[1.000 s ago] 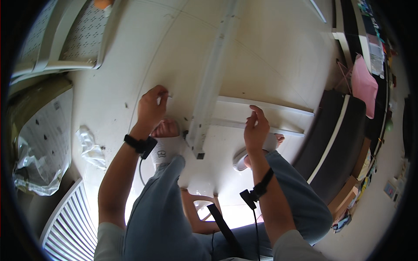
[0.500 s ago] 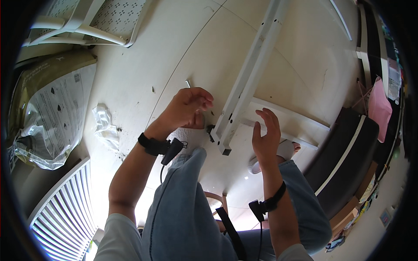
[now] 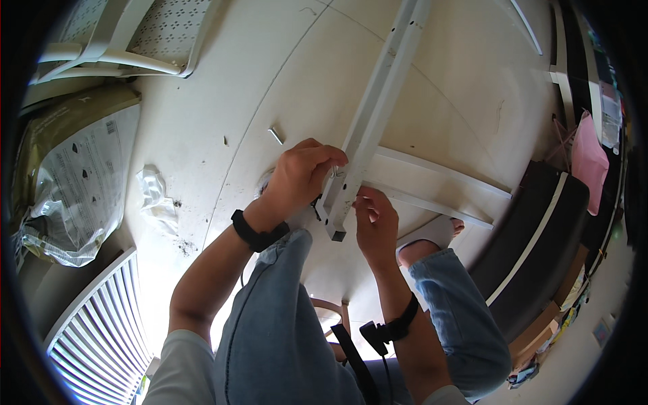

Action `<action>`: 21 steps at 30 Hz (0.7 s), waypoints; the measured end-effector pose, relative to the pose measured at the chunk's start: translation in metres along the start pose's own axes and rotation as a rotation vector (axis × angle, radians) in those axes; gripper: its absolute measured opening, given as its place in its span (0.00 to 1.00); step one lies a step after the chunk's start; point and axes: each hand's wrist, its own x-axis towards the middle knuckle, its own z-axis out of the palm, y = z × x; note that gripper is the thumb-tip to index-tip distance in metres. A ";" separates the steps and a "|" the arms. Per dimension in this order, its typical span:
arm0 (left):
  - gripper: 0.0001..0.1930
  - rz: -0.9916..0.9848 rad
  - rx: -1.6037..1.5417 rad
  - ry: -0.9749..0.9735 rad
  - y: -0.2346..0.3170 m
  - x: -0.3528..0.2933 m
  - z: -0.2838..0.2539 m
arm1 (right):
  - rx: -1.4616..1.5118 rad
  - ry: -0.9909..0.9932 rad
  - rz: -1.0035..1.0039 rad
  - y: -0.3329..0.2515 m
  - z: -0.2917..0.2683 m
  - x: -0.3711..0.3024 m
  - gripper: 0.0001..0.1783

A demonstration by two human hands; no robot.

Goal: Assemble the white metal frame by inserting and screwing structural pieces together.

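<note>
A long white metal frame bar (image 3: 368, 121), with holes along its side, slants across the floor in front of me. At its near end is a dark square cap (image 3: 337, 236). My left hand (image 3: 300, 177) is closed in a pinch against the bar's left side, with a small shiny metal piece (image 3: 335, 172) at its fingertips; its exact kind is too small to tell. On the other side, my right hand (image 3: 375, 223) has its fingers curled together by the bar near a hole. What they hold, if anything, is hidden.
Two white crossbars (image 3: 439, 172) run right from the bar. A short metal rod (image 3: 275, 136) and a crumpled plastic bag (image 3: 156, 201) lie on the floor. Left are a large package (image 3: 84, 169) and a white chair (image 3: 155, 64); right, a dark padded piece (image 3: 533, 236).
Both hands have moved in to the bar's near end, the left rightward and the right leftward, and their fingers have closed. The short metal rod on the floor now shows in full.
</note>
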 end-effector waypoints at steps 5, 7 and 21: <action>0.12 0.032 0.077 -0.003 0.003 -0.010 -0.022 | -0.004 -0.003 0.009 -0.012 -0.003 0.008 0.10; 0.11 -0.006 0.015 -0.039 0.001 -0.012 -0.023 | -0.040 -0.112 -0.001 -0.012 -0.002 0.012 0.11; 0.18 -0.618 -0.555 0.009 -0.013 -0.033 -0.010 | 0.057 0.049 0.056 0.001 -0.001 0.009 0.08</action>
